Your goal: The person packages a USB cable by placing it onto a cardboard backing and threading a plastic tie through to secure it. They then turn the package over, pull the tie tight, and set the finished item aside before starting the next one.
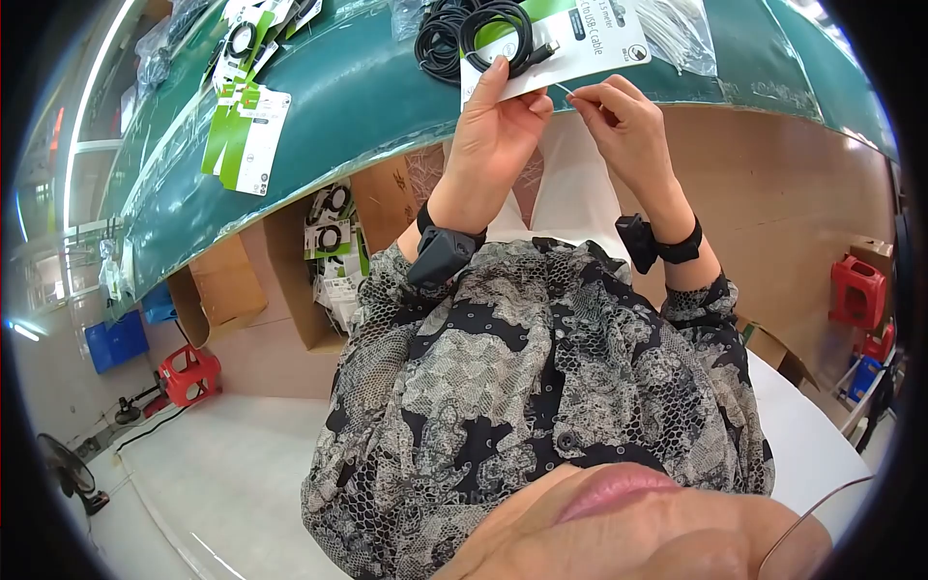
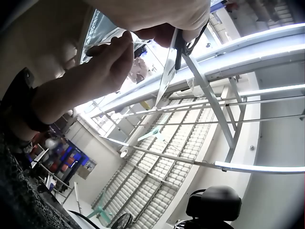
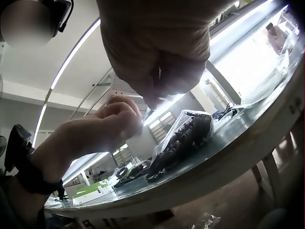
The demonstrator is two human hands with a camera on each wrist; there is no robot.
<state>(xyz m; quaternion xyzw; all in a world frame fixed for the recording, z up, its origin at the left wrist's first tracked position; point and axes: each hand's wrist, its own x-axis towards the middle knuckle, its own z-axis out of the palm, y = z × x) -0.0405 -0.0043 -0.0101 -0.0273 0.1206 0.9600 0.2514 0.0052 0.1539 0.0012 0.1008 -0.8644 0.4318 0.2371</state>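
My left hand grips a white and green printed cable card by its lower edge, the thumb pressing on its face. On the card lies a coiled black USB cable. Just right of it my right hand pinches a thin white cable tie between thumb and forefinger, close to the card's lower edge. In the left wrist view the card appears nearly edge-on beneath the left hand. The right wrist view shows the right hand's fingertips bunched together, partly hiding the card.
A bag of white cable ties lies on the green table, right of the card. More coiled black cables sit left of it. Stacked printed cards are at the table's left. Underneath stands a cardboard box with packaged cables.
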